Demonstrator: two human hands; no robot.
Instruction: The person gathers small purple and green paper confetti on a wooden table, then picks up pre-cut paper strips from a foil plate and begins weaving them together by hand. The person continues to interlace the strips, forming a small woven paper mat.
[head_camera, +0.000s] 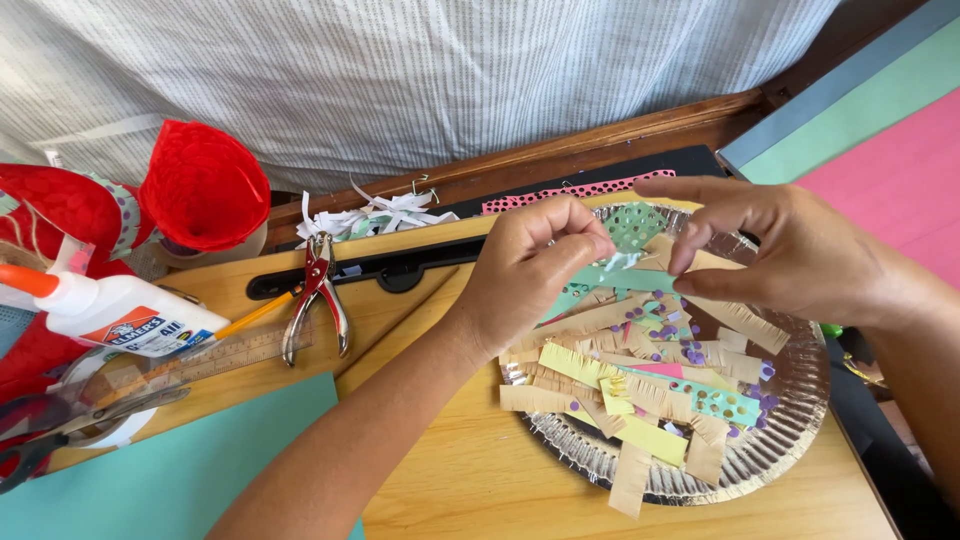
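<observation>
A silver foil plate (790, 420) lies on a wooden board and holds several fringed paper strips (640, 385) in tan, yellow, teal and pink, plus small purple paper dots. Above the plate's far side, my left hand (525, 275) pinches a small pale teal paper scrap (618, 262) between thumb and fingers. My right hand (775, 250) comes in from the right, its fingertips touching the same scrap and a tan strip. A hole-punched teal piece (635, 225) sits just behind the fingers.
A hole punch (318, 295) with red handles, a glue bottle (120, 312), a ruler (215, 355), scissors (60, 425) and a tape roll lie at left. Red paper cones (200, 185) stand at the back left. White paper shreds (375, 215), teal paper (180, 460) and coloured sheets (880, 130) surround the board.
</observation>
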